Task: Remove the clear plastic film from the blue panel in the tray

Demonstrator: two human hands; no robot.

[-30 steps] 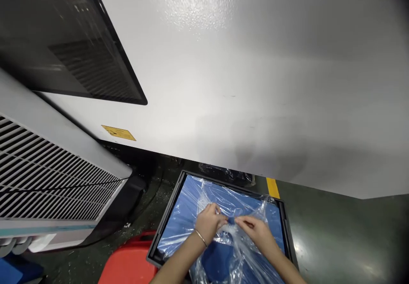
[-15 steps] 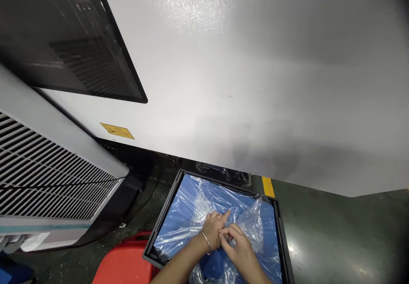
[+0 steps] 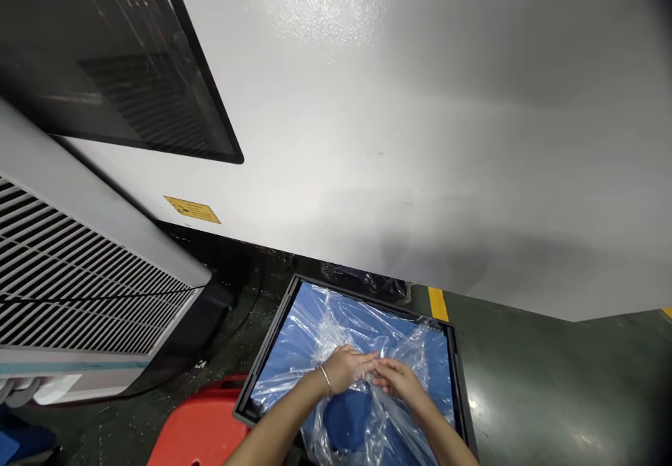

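Observation:
Clear plastic film (image 3: 302, 340) lies wrinkled over blue material inside a black crate (image 3: 465, 399). My left hand (image 3: 344, 368), with a bracelet at its wrist, reaches over the middle of the film, its fingers pointing right and closed on the gathered film. Meeting it fingertip to fingertip, my right hand (image 3: 397, 378) pinches the same gathered part. The exact grip between the fingers is partly hidden. Below the hands, the film parts round a patch of bare blue surface (image 3: 347, 417).
A large white machine panel (image 3: 399, 137) rises just beyond the crate. On the left stands a grey housing with a slatted vent (image 3: 84, 291). A red plastic stool (image 3: 199, 427) sits beside the crate's left edge. Yellow tape (image 3: 437, 304) marks the green floor (image 3: 546, 375).
My left hand has turned to point right, and my right hand has come up to meet its fingertips. The film below them has been drawn up, showing more bare blue.

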